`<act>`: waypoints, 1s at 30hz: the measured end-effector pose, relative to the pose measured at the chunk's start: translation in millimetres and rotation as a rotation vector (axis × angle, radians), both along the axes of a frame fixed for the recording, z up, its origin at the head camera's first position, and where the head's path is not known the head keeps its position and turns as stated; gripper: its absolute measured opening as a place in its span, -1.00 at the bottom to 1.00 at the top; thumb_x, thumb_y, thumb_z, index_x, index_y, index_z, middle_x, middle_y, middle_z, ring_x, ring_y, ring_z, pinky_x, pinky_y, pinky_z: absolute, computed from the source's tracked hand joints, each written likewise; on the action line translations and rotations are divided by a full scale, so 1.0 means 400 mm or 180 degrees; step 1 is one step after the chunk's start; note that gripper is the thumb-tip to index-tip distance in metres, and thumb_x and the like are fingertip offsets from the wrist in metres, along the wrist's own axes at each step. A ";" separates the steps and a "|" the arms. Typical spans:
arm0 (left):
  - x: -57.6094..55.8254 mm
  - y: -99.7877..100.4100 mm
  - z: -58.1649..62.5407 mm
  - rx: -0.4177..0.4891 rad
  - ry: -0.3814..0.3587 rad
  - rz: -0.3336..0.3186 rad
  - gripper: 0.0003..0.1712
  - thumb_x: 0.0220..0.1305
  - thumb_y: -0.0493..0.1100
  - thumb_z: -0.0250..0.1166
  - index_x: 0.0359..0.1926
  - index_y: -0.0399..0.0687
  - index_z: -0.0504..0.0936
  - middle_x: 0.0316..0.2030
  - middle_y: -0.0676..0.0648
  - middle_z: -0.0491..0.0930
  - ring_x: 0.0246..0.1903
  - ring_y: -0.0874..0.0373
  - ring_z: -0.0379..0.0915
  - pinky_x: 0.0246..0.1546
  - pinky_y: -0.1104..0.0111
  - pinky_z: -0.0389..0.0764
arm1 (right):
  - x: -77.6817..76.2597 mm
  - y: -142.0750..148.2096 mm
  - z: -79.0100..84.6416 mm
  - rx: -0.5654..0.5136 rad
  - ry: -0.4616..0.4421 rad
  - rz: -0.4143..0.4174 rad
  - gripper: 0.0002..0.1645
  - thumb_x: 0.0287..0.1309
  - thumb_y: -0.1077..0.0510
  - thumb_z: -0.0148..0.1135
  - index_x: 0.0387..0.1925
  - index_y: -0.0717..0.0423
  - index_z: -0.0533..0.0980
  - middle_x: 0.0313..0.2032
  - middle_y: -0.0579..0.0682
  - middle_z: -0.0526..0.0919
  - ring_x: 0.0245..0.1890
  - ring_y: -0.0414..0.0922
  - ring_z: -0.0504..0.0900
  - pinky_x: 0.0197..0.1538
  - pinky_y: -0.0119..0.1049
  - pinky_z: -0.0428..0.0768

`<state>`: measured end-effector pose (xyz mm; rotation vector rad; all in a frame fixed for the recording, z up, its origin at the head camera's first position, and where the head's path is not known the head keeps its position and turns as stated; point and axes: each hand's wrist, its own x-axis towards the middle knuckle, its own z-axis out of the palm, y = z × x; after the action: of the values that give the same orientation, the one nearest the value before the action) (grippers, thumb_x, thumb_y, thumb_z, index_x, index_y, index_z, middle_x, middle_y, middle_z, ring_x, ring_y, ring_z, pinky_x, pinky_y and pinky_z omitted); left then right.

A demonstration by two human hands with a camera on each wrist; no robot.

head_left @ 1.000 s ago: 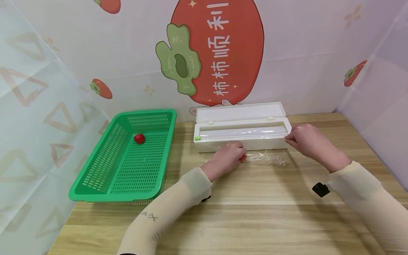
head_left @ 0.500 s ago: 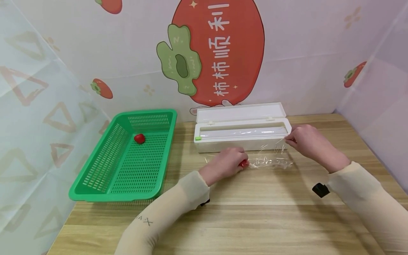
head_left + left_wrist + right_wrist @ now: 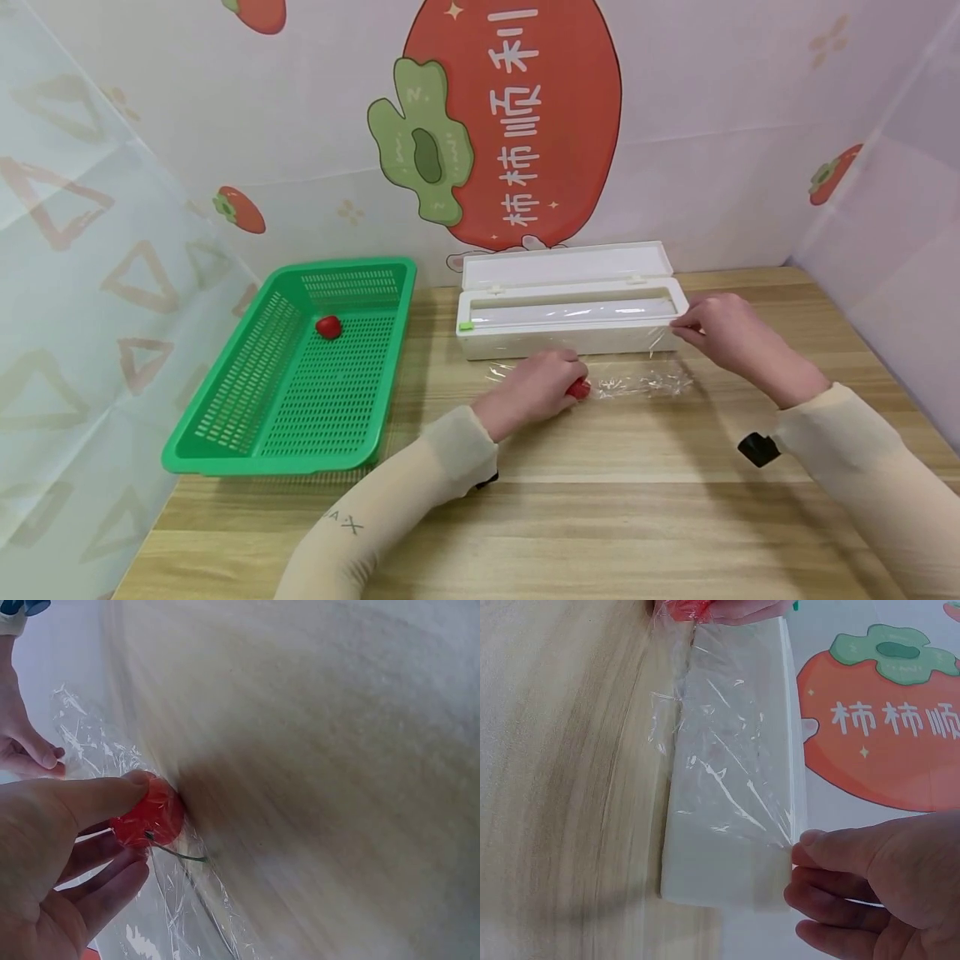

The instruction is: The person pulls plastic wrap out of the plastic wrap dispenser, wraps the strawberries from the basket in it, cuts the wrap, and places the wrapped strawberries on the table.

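Note:
My left hand (image 3: 536, 387) grips a round red fruit (image 3: 159, 817), wrapped in clear cling film, with a thin green stem like a cherry's. The film (image 3: 637, 382) stretches from the fruit to the front of a white cling film box (image 3: 570, 340), whose lid stands up at the back. Inside lies the film roll (image 3: 577, 311). At the box's right front corner, the thumb and forefinger of my right hand (image 3: 731, 333) pinch where the film (image 3: 727, 772) meets the edge. The palm hides part of the fruit in the head view.
A green plastic basket (image 3: 390, 367) stands on the left, with another red fruit (image 3: 328, 327) inside. A light green slider (image 3: 467, 326) sits at the box's left end. Behind is a printed backdrop (image 3: 712, 192), close to the box.
My left hand has moved slightly toward me and to the right with the wrapped fruit, and more film shows in front of the box. My right hand stays at the corner.

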<state>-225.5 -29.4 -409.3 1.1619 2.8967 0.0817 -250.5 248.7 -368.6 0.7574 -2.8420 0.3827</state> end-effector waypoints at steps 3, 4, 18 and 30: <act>0.004 -0.003 -0.003 0.0048 0.0038 -0.0009 -0.83 0.28 0.01 0.35 -0.22 0.06 0.65 -0.29 0.11 0.57 -0.35 0.26 0.42 -0.28 0.47 0.51 | -0.001 0.003 -0.001 -0.0053 -0.0012 -0.0011 -0.85 0.15 0.27 0.33 -0.25 0.21 0.75 -0.36 0.04 0.73 -0.43 -0.10 0.64 -0.31 -0.16 0.56; 0.005 -0.004 -0.004 0.0078 0.0030 -0.0014 -0.84 0.28 0.01 0.35 -0.25 0.06 0.64 -0.31 0.11 0.56 -0.36 0.25 0.41 -0.30 0.47 0.49 | -0.002 0.004 -0.002 -0.0068 0.0003 -0.0004 -0.85 0.15 0.27 0.33 -0.25 0.20 0.75 -0.35 0.04 0.73 -0.43 -0.11 0.64 -0.31 -0.16 0.56; 0.027 -0.021 -0.012 0.0180 -0.0073 -0.0114 -0.89 0.25 -0.06 0.36 -0.31 0.07 0.60 -0.32 0.11 0.54 -0.34 0.27 0.41 -0.26 0.47 0.51 | 0.002 0.015 -0.011 -0.0137 0.0026 -0.0044 -0.84 0.16 0.26 0.34 -0.22 0.15 0.75 -0.29 0.08 0.77 -0.33 -0.01 0.71 -0.20 -0.03 0.62; 0.068 -0.044 -0.009 0.0187 -0.0181 -0.0161 -0.87 0.26 -0.02 0.34 -0.28 0.07 0.65 -0.28 0.09 0.53 -0.37 0.28 0.40 -0.34 0.52 0.45 | 0.011 0.012 -0.011 -0.0134 -0.0055 -0.0083 -0.83 0.19 0.26 0.31 -0.21 0.17 0.74 -0.19 0.17 0.76 -0.21 0.13 0.73 -0.12 0.08 0.65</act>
<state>-198.3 -47.0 -412.9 1.2198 2.8321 0.1968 -246.1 253.5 -372.8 0.7116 -2.8473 0.4458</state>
